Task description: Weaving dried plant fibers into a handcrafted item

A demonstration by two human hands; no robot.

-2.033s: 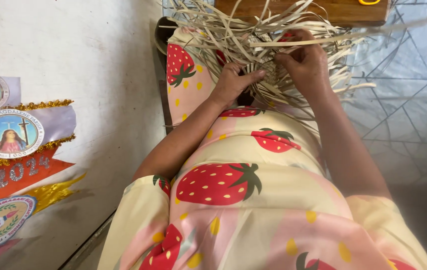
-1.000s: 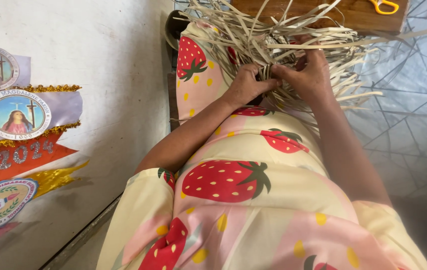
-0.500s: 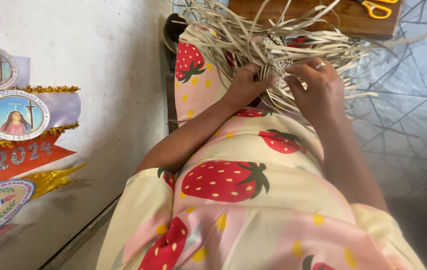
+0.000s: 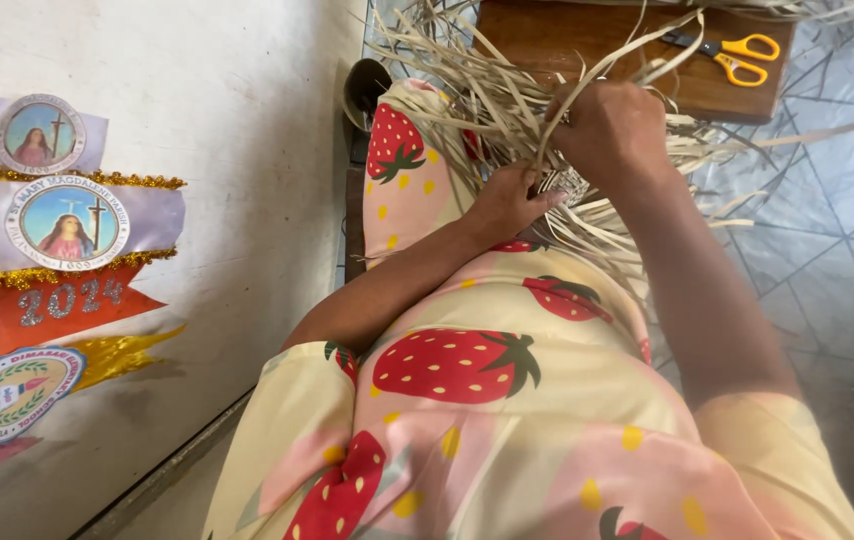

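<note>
While your left hand (image 4: 507, 205) pinned the woven piece (image 4: 569, 183) on your lap, your right hand (image 4: 607, 125) had risen, closed around a strip (image 4: 587, 80), drawing it upward to tighten.

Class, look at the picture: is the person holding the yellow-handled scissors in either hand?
No: the scissors lie untouched on the wooden board.

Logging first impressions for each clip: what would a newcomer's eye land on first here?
Probably the tangle of pale straw strips fanning over the lap at top centre, with the right hand gripping a bunch and the left hand pressing the small woven piece below it. Next, the strawberry-print dress filling the lower middle. Yellow-handled scissors lie on a wooden board at top right.
</note>
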